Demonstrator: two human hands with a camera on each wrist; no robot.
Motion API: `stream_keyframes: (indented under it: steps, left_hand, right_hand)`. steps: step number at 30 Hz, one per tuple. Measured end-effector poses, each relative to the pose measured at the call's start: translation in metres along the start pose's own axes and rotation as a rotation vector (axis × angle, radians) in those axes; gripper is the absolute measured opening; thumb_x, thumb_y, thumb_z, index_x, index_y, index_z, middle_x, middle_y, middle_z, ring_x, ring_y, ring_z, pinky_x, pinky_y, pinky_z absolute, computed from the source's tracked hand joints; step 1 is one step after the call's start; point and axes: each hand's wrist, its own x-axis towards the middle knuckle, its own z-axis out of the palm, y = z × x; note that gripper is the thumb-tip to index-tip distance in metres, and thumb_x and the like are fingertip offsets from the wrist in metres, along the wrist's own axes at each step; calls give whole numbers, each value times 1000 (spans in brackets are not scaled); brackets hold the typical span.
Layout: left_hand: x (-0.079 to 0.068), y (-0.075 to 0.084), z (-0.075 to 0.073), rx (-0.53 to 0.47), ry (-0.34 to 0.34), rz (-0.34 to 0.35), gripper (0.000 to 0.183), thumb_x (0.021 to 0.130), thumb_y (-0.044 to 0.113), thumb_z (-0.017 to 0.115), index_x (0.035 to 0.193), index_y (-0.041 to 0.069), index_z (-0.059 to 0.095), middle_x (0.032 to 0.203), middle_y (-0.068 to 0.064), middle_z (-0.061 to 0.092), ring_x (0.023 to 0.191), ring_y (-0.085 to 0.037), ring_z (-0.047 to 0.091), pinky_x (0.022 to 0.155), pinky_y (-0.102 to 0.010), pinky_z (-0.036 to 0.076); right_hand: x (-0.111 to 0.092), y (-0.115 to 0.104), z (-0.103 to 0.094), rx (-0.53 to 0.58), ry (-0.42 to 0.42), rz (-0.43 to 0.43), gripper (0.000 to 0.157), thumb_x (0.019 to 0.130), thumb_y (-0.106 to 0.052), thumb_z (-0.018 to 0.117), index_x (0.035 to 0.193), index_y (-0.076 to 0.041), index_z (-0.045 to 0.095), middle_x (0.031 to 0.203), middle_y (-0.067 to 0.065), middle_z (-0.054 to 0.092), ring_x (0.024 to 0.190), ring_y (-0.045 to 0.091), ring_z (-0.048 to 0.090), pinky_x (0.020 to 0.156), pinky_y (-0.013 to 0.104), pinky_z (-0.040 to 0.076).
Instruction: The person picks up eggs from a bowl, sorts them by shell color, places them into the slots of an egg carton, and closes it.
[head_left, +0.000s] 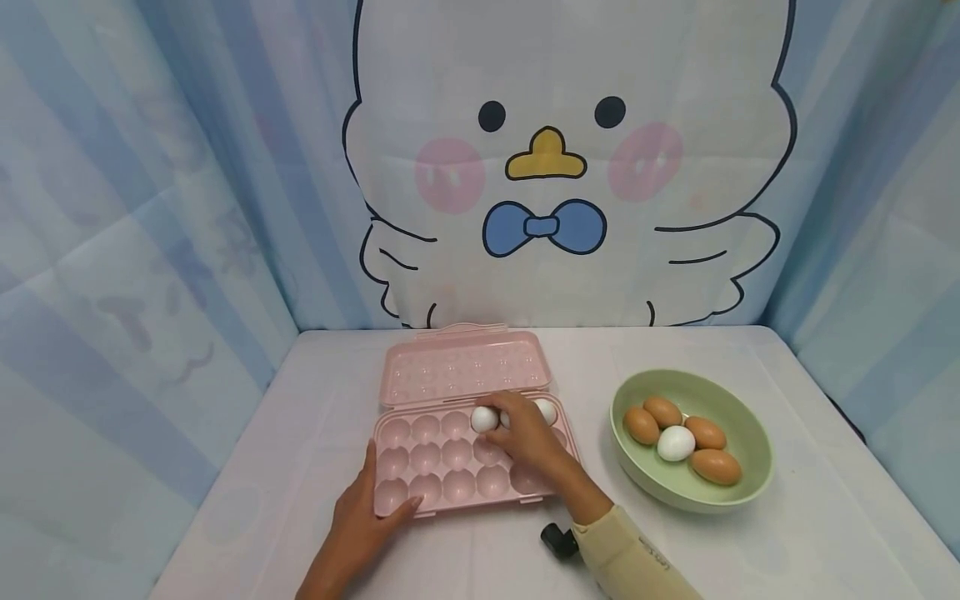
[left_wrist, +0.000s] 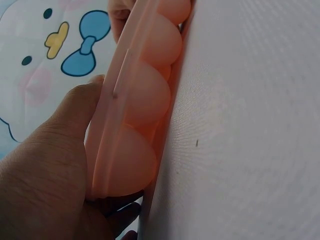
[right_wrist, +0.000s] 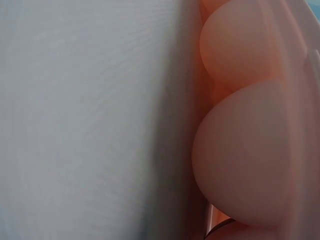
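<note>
A pink plastic egg box (head_left: 457, 456) lies on the table with its lid (head_left: 467, 367) folded back behind it. My left hand (head_left: 356, 518) holds the front left corner, thumb on the front rim and fingers along the left side; the left wrist view shows the hand (left_wrist: 55, 155) around the rim. Above the back row, my right hand (head_left: 534, 440) pinches a white egg (head_left: 484, 419) between thumb and fingers. Another white egg (head_left: 546, 411) sits in the back right cup, and a bit of white shows between them, mostly hidden by the fingers.
To the right stands a green bowl (head_left: 628, 475) with several brown eggs and one white egg (head_left: 676, 443). A small black object (head_left: 558, 540) lies by the right sleeve. Behind the table hangs a curtain (head_left: 570, 283) with a cartoon print.
</note>
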Motion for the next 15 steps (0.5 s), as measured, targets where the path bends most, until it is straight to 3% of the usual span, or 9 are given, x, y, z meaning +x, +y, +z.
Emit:
stream_keyframes:
  steps: [12, 15]
  left_hand:
    - [-1, 4, -1, 12, -3, -14, 116, 89, 54, 77, 165, 2, 7, 165, -26, 25, 147, -47, 31, 115, -62, 29]
    - [-1, 6, -4, 31, -24, -44, 117, 90, 57, 75, 166, 4, 4, 166, -25, 21, 149, -47, 28, 116, -61, 26]
  right_hand:
    - [-3, -3, -2, 16, -3, 13, 48, 81, 0, 86, 127, -2, 70, 125, 11, 69, 121, 30, 62, 104, 45, 48]
    - [-3, -6, -5, -2, 2, 21, 49, 82, -1, 86, 128, -3, 69, 126, 10, 69, 121, 29, 62, 104, 45, 49]
